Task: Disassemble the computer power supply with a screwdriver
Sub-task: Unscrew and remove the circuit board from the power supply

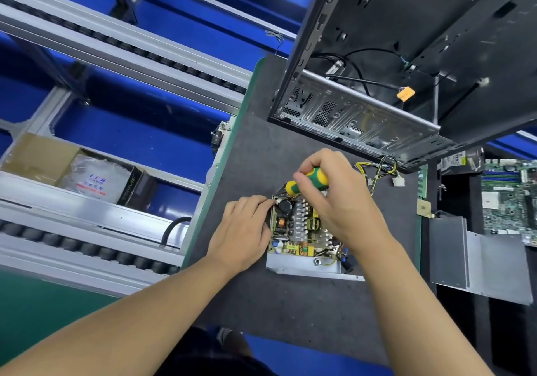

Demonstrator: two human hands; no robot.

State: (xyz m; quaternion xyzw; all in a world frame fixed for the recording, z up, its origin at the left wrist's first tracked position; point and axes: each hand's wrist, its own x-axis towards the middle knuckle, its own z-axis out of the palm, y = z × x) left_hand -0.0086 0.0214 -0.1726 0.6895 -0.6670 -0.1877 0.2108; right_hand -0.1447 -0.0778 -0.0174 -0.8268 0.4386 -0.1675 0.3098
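Grey mat, right grip clasps screwdriver
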